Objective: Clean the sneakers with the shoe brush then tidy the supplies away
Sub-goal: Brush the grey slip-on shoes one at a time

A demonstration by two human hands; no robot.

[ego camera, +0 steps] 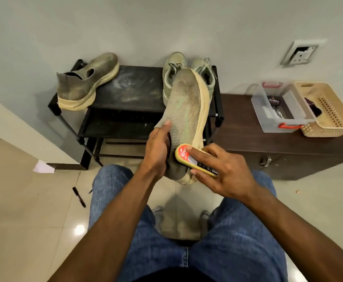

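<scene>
A dusty olive knit sneaker (186,102) with a cream sole is held up in front of me, toe pointing away. My left hand (159,151) grips it at the collar, thumb on the upper. My right hand (225,174) holds the shoe brush (195,161), its yellow back with a red and white label facing up, pressed against the sneaker's heel side. The matching sneaker (87,82) lies on the left of the black shoe rack (129,86).
A pair of green lace-up sneakers (174,68) stands on the rack behind the held shoe. On the dark cabinet (248,143) to the right sit a clear box (276,106) holding a polish tin and a beige basket (329,110). A black pen (79,197) lies on the floor tiles.
</scene>
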